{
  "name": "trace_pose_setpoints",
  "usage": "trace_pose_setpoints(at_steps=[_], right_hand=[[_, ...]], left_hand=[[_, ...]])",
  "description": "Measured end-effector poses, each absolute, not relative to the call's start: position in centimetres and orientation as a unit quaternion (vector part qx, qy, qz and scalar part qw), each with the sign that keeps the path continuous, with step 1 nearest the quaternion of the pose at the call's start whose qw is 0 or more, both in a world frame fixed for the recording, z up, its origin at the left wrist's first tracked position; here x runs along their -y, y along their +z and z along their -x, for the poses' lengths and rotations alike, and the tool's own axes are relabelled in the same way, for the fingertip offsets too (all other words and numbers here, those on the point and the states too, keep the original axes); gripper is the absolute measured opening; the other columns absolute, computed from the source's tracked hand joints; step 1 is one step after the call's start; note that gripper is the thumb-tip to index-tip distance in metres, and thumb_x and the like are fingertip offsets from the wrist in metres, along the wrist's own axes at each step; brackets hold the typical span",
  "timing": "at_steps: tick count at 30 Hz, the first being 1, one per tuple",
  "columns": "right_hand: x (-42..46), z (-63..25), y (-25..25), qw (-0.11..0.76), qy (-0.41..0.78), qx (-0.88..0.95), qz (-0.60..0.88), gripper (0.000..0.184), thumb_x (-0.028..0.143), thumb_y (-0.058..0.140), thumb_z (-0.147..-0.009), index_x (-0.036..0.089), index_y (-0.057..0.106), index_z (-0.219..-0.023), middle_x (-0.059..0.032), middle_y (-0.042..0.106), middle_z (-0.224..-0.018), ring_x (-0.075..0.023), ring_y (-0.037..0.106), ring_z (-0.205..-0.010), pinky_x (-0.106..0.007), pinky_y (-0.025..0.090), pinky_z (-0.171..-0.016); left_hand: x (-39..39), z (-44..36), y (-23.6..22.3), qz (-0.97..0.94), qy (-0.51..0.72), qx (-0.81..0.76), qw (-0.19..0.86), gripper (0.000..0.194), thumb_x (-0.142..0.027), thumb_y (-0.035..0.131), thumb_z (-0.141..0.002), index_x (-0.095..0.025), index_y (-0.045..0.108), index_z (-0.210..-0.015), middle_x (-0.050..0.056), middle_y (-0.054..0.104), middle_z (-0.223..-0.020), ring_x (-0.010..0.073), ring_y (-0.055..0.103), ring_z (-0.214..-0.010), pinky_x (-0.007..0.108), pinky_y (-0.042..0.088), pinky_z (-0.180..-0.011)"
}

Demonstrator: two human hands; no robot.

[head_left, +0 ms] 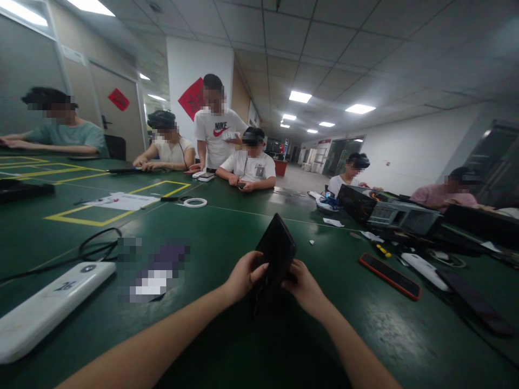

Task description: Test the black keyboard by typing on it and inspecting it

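Note:
A flat black object, dark all over and perhaps a wallet or a case, stands tilted on edge above the green table. My left hand grips its left side, thumb laid across the near face. On the right side my right hand closes on its edge, with the fingers partly hidden behind it. The shade makes its lower end hard to make out. To the right of my hands lies a phone with an orange edge. On the left are a blurred-out purple and white item and a white device marked 26.
A black cable curls at left. Farther off lie a white tape roll, a paper sheet and yellow tape outlines. An opened computer case, a white device and a dark phone are at right. Several people are around the table.

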State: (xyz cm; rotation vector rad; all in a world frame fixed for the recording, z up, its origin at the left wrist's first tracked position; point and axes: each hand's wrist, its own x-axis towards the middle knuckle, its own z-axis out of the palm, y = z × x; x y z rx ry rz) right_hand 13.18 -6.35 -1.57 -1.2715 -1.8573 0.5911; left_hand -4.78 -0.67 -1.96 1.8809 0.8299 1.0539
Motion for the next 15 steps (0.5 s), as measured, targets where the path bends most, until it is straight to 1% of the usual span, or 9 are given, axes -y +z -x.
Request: trace_pose_setpoints(at_steps=[4,6,8,10,12,15], right_hand=[[5.8,-13.8,-3.3,0.446,0.282,0.710,0.467,0.038,0.027,0.056,-0.071,0.027,0.052,-0.109,-0.0047,0.056,-0.104,-0.0239,0.047,-0.102,-0.045,0.033,-0.093],[5.5,-13.8,-3.9,0.460,0.312,0.691,0.462,0.038,0.028,0.059,-0.068,0.027,0.054,-0.106,-0.0044,0.056,-0.106,-0.0247,0.047,-0.103,-0.046,0.032,-0.094],[5.3,-13.5,-4.1,0.475,0.375,0.654,0.454,0.033,0.031,0.059,-0.068,0.027,0.057,-0.100,-0.0037,0.058,-0.105,-0.0250,0.047,-0.104,-0.045,0.033,-0.094],[5.2,-13.0,-4.1,0.490,0.450,0.602,0.441,0.028,0.035,0.050,-0.074,0.027,0.057,-0.100,-0.0028,0.060,-0.101,-0.0229,0.049,-0.102,-0.043,0.036,-0.093],[5.3,-12.5,-3.9,0.506,0.503,0.552,0.433,0.029,0.035,0.038,-0.080,0.027,0.056,-0.101,-0.0007,0.063,-0.095,-0.0192,0.051,-0.100,-0.041,0.036,-0.094],[5.6,-12.0,-3.5,0.522,0.538,0.506,0.426,0.028,0.027,0.032,-0.082,0.024,0.057,-0.095,0.0030,0.064,-0.094,-0.0146,0.050,-0.102,-0.039,0.029,-0.101]], left_hand=[[0.8,5.0,-2.2,-0.785,0.375,-0.337,0.359,0.035,-0.042,0.054,-0.072,-0.014,0.053,-0.093,0.008,0.057,-0.086,0.0196,0.053,-0.081,0.029,0.041,-0.071],[0.9,5.0,-2.2,-0.796,0.364,-0.334,0.349,0.036,-0.042,0.052,-0.073,-0.013,0.053,-0.095,0.008,0.057,-0.087,0.0198,0.052,-0.082,0.030,0.041,-0.073],[0.9,4.9,-2.2,-0.799,0.357,-0.342,0.341,0.037,-0.042,0.052,-0.073,-0.013,0.053,-0.097,0.009,0.057,-0.090,0.0205,0.052,-0.085,0.030,0.041,-0.074],[0.9,4.7,-2.4,-0.804,0.349,-0.352,0.328,0.040,-0.042,0.055,-0.071,-0.014,0.053,-0.099,0.010,0.057,-0.093,0.0213,0.052,-0.087,0.031,0.040,-0.076],[1.0,4.6,-2.5,-0.813,0.338,-0.357,0.312,0.042,-0.042,0.058,-0.069,-0.014,0.052,-0.100,0.010,0.056,-0.096,0.0219,0.052,-0.088,0.032,0.040,-0.078],[1.1,4.5,-2.3,-0.824,0.325,-0.356,0.297,0.041,-0.041,0.058,-0.068,-0.015,0.053,-0.100,0.010,0.056,-0.097,0.0220,0.051,-0.089,0.033,0.039,-0.079]])
